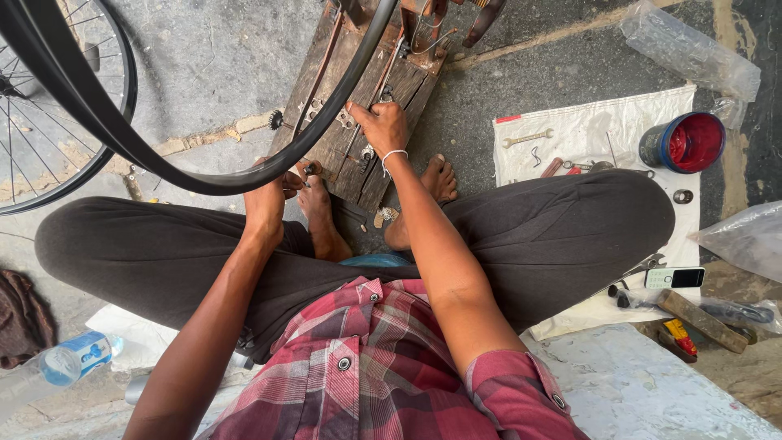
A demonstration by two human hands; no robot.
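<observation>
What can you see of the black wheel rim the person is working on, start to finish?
The black rim is a bare hoop, no spokes or tyre visible, looking like dark painted metal. Only an arc shows: it sweeps from the upper left corner, dips in front of the knees, then rises to the top edge over the wooden stand, where its mounting is out of view. The left hand is at its lowest stretch, partly hidden behind it. The right hand rests on the stand just beside it.

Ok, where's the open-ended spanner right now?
In the head view the spanner lies on the white sheet, right of the person, left of the red tin.
</observation>
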